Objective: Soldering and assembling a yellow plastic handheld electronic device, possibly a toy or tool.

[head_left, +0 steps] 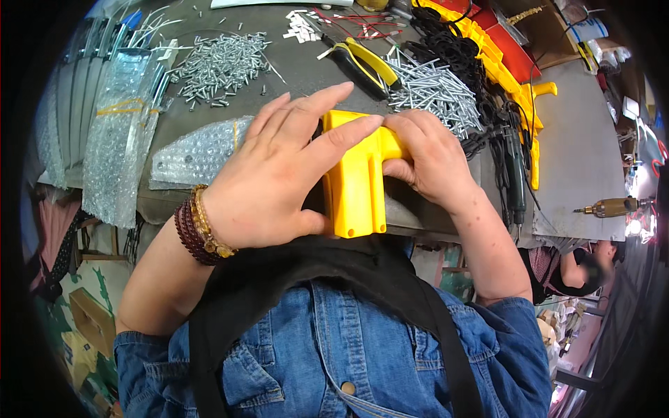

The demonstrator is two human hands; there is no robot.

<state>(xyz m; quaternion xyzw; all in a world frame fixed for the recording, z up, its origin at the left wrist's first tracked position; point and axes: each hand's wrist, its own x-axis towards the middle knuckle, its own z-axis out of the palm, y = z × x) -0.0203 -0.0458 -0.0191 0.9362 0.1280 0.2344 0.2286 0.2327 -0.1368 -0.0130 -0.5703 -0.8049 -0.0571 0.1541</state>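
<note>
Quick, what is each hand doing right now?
Left hand: closed around the yellow plastic housing, fingers laid across its top.
Right hand: gripping the same housing at its right side.

Both hands on a yellow plastic housing [355, 177] at the bench edge [432, 221]. Left hand [279, 174] wraps its left side, fingers over the top; right hand [425, 157] grips the upper right. Behind: loose screws [219, 64], long nails [432, 90], yellow-handled pliers [362, 63], bubble wrap [198, 153].
</note>
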